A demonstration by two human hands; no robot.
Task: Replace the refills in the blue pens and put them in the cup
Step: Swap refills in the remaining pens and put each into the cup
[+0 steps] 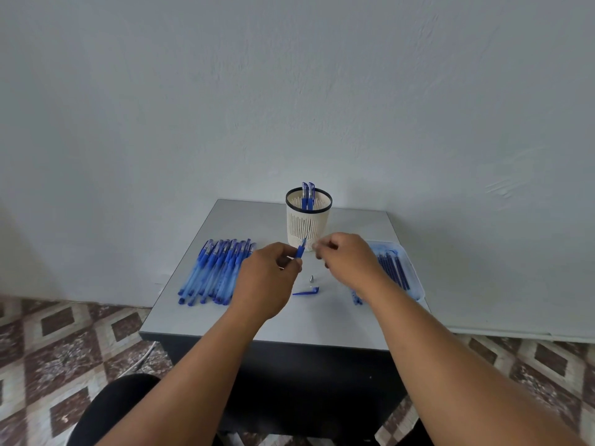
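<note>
Blue pen [301, 251] open at the tip end, blue grip section showing, thin refill poking up out of it toward the cup [308, 220]. Held above the table [322, 317], just in front of the cup. Cup is white, slotted, dark rim, two capped blue pens [307, 195] standing inside. Left hand [267, 281] fingers curled round the pen barrel, thumb and index pinching near the grip. Right hand [349, 257] fingers bent in a pinch close to the refill tip; contact too blurred to tell. Both forearms reach forward over the table, hands near each other at centre. Loose blue cap [306, 291] and small metal tip [311, 279] lie on the table below the hands. Pile of blue pens [212, 272] at left; tray [415, 275] of refills [394, 272] at right.
</note>
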